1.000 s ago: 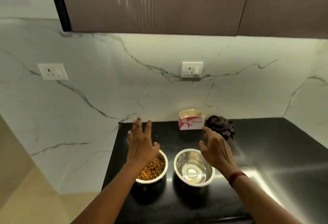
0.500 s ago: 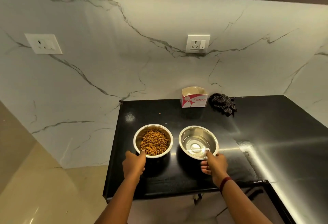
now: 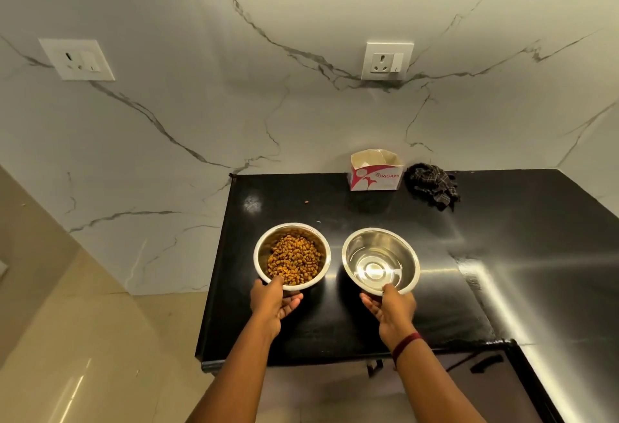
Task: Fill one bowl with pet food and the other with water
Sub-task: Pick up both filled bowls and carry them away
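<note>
Both bowls sit nearer the near edge of the black counter (image 3: 502,255) than half a second ago, and fingers that gripped the rims now cup underneath. The food bowl (image 3: 263,251), on the left, carries a heap of pet food (image 3: 294,260); the water bowl (image 3: 407,251), on the right, appears to hold clear water (image 3: 375,270), so filling looks finished. The left hand (image 3: 273,302) grasps the food bowl's near rim and the right hand (image 3: 392,308) grasps the water bowl likewise. Carrying them off seems next, which calls for keeping the water level. A box (image 3: 375,174), a dark cloth (image 3: 432,184) and one stray kibble (image 3: 306,202) lie far back
</note>
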